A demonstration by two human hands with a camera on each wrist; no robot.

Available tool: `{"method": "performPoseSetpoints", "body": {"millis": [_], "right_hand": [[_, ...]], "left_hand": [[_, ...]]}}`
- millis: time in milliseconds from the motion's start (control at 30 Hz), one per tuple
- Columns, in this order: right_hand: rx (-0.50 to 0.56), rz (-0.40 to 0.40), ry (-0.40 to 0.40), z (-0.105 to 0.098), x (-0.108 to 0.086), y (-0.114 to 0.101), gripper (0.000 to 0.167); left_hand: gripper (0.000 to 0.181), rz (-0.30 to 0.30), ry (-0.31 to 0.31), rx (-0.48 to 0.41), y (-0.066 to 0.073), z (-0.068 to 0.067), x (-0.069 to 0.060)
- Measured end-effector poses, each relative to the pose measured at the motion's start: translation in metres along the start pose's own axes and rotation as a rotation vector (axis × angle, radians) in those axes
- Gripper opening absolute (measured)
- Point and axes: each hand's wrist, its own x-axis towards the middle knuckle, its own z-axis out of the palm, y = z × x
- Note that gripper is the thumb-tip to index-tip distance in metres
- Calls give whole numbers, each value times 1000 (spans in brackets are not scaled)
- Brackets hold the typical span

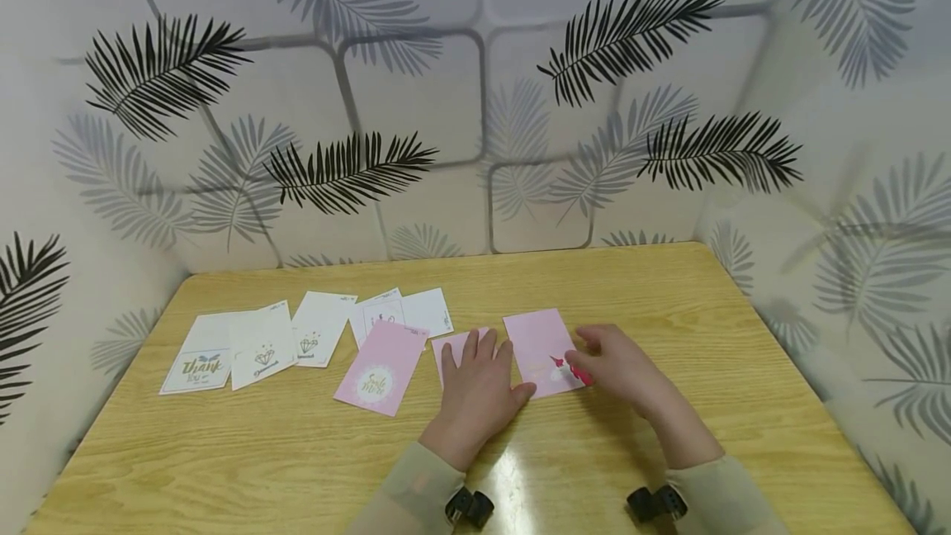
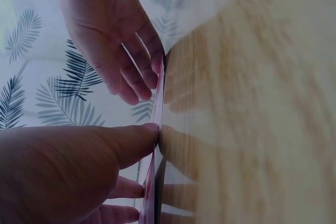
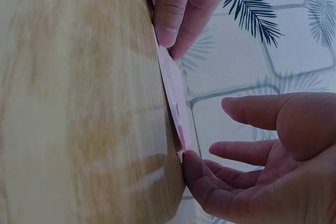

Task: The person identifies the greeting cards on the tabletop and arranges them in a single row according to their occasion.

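Two pink cards lie side by side before the hands. The left hand (image 1: 475, 393) rests with spread fingers on the left pink card (image 1: 455, 345), covering most of it, its thumb by the lower left edge of the other. That right pink card (image 1: 537, 347) has a red and white print near its lower right corner. At its right edge is the right hand (image 1: 622, 368), fingers relaxed and partly bent, a fingertip touching the edge in the right wrist view. The left wrist view shows the left thumb (image 2: 134, 142) pressing on a card.
Left of the hands lie a pink "Smile More" card (image 1: 382, 366), a "Thank You" card (image 1: 196, 357), two diamond-print cards (image 1: 263, 341) (image 1: 323, 324) and white cards (image 1: 429, 310) behind. A leaf-patterned backdrop (image 1: 416, 213) stands along the wooden table's (image 1: 245, 461) far edge.
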Motion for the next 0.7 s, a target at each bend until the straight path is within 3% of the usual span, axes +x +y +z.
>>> {"method": "performPoseSetpoints", "body": {"millis": [233, 700], "right_hand": [[84, 58, -15, -3, 0, 1, 61], [133, 52, 1, -2, 5, 6, 59]], "left_hand": [[70, -2, 2, 2, 0, -2, -2], [69, 12, 6, -9, 1, -2, -1]]}}
